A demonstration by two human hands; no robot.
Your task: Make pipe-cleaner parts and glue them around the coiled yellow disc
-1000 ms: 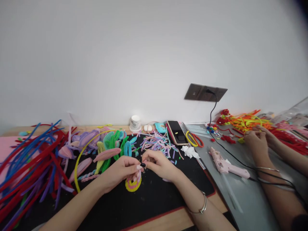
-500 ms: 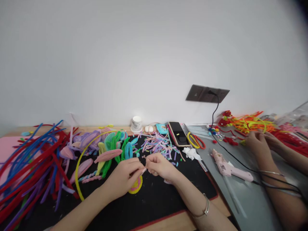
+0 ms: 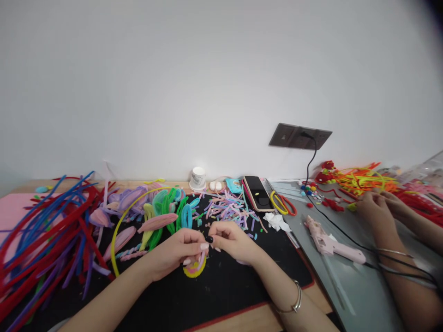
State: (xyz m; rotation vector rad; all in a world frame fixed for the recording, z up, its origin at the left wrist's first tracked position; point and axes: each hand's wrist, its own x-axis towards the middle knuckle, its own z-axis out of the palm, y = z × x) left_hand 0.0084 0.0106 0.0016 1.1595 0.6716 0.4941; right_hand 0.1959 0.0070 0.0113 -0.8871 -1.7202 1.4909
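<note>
My left hand is closed in a pinch on a short lilac pipe cleaner, which hangs below the fingertips. Almost touching it, my right hand has its thumb and forefinger pressed together; whatever lies between them is hidden. Under my left fingertips is a round yellow-and-pink fuzzy piece, partly covered by the hand. Beneath both hands stretches a black mat with a red edge. Cut pipe cleaner bits lie scattered just beyond them.
On the left are long red, blue and purple pipe cleaners and looped petals. Behind stand a paper cup and a phone. Scissors and a pink glue gun lie right, near another person's hands.
Both my hands have turned, bringing the thumbs and the lilac pipe cleaner into clearer sight. The view has shifted slightly. The other person's hands stay at about the same place.
</note>
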